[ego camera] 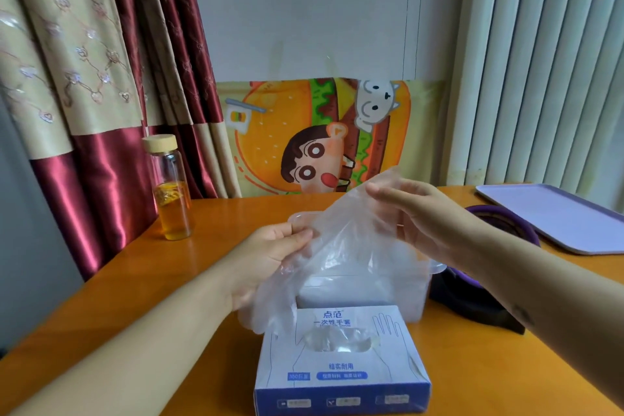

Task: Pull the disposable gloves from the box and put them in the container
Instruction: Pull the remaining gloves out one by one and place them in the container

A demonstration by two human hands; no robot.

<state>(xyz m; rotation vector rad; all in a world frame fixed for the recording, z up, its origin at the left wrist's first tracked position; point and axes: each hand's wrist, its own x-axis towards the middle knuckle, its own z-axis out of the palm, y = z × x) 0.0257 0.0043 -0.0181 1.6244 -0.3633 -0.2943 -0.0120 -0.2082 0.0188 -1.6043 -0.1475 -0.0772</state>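
Apparently the carry step: out of the box, not yet in the container. Holding one clear disposable glove (341,236) spread in the air between both hands, fully free of the glove box (341,361) sitting on the desk (216,213) at 6 o'clock of the glove.

Pinching the glove's left edge with the left hand (270,257), thumb against fingertips, at 9 o'clock of the film. Grasping its upper end with the right hand (415,216), fingers curled round the plastic, at 1 o'clock.

Visible through the film, at 12 o'clock of the box and just behind it: the translucent container (418,300). Cannot tell how full, nor whether lidded. Poking from the box's slot: another glove (337,340), ready for a later pull.

Next, probably: gather the floppy film into a loose bunch, bring it down toward 12 o'clock of the box, and let go only once inside the container's walls. Worth guarding against draping over the rim or clinging to the fingers.

Elsewhere on the desk: a bottle (172,192) of amber liquid at 10 o'clock, a lilac tray (553,216) at 2 o'clock, a dark purple item (499,223) at 3 o'clock beneath the right forearm.
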